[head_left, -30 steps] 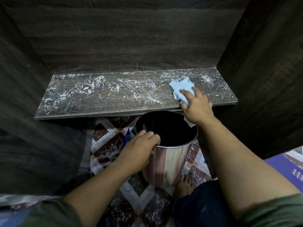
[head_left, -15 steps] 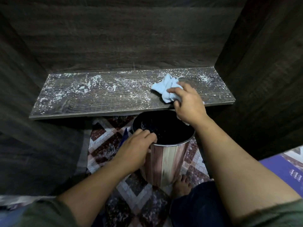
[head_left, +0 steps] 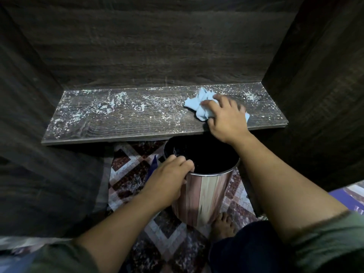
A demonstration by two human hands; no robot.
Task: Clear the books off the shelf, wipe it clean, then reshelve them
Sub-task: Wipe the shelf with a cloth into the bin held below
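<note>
Dusty shelf [head_left: 118, 123]: right hand [head_left: 226, 119] clutches blue cloth [head_left: 199, 107] on it; left hand [head_left: 169, 174] grips bin [head_left: 208, 196] rim.

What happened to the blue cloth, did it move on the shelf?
Yes. The blue cloth under the right hand has slid left along the shelf, away from the right side wall.

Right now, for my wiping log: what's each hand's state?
Left hand: closed, gripping the rim of the bin.
Right hand: closed on the blue cloth, pressing it on the shelf.
</note>
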